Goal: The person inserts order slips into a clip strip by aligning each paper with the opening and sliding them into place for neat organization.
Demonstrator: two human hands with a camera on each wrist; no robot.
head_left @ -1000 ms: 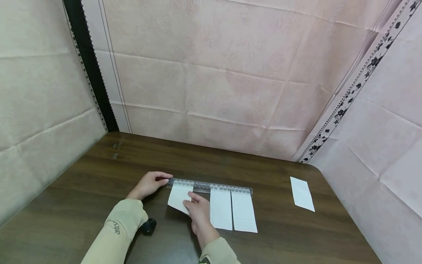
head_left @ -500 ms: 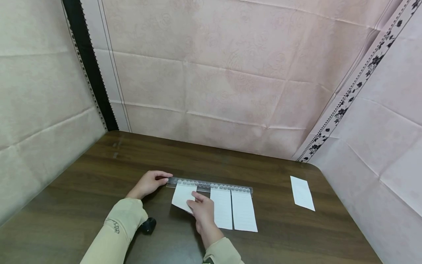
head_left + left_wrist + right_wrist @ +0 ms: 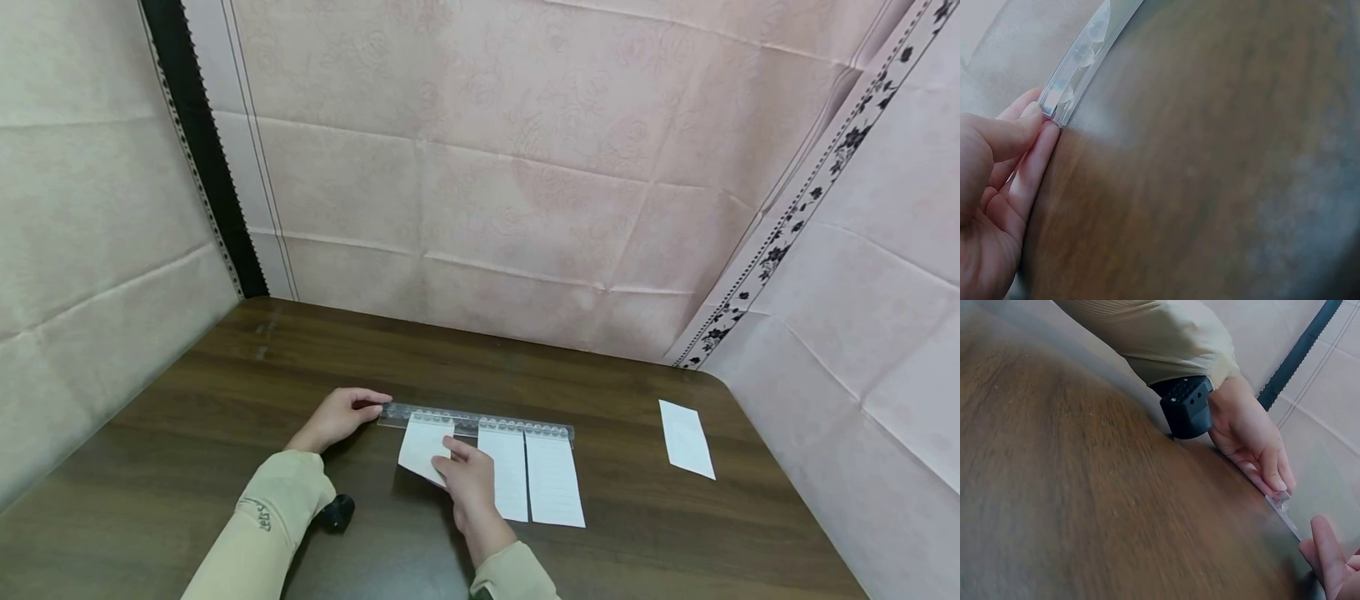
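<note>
A clear plastic strip (image 3: 466, 422) with a row of round rollers or bumps, like a ticket rail, lies across the middle of the table. Its left end is pinched between the thumb and fingers of my left hand (image 3: 336, 421), also clear in the left wrist view. My right hand (image 3: 468, 483) pinches the right edge of a white paper slip (image 3: 424, 447), whose top is in the strip and whose lower end is lifted. Two more slips, a middle one (image 3: 504, 475) and a right one (image 3: 556, 482), hang from the strip and lie side by side.
A loose white slip (image 3: 687, 440) lies at the right of the brown wooden table (image 3: 660, 550). A black camera (image 3: 337, 514) is strapped at my left wrist. Pale cloth walls (image 3: 480, 208) border the table at the back and both sides.
My right hand has moved to the right, sliding the left slip along the strip towards the middle one. My left hand stays at the strip's end.
</note>
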